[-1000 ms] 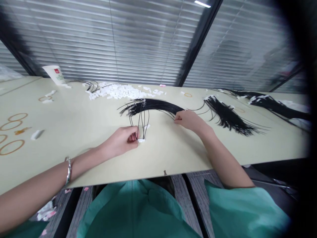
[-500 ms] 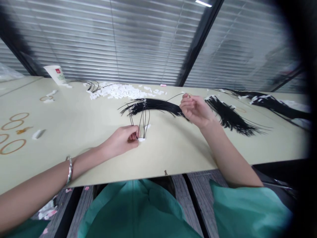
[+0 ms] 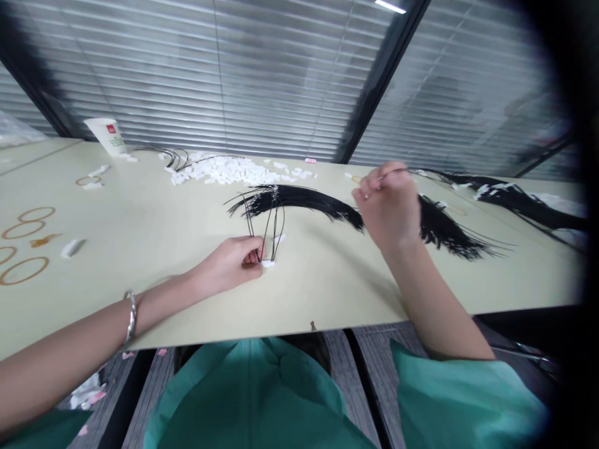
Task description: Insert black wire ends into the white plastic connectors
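My left hand [image 3: 234,262] rests on the table with thumb and fingers pinched on a small white connector [image 3: 268,264]. Several thin black wires [image 3: 266,231] rise from that connector and curve upward. My right hand [image 3: 389,206] is raised above the table, its fingers closed on a single black wire [image 3: 395,171]; the hand is slightly blurred, and most of that wire is hidden. Between the hands lies a thick bundle of black wires [image 3: 309,198], its loose ends fanned out to the left. A second white piece [image 3: 279,238] lies just behind the held connector.
A pile of white connectors [image 3: 229,169] lies at the back, left of a paper cup's far side; the cup [image 3: 107,137] leans there. More black wire bundles [image 3: 452,234] lie to the right. Rubber bands [image 3: 25,271] are at the left. The table edge [image 3: 281,340] is near my body.
My right hand has moved to the right and turned, drawing the single wire away from the bundle. My left hand stays in place on the connector.
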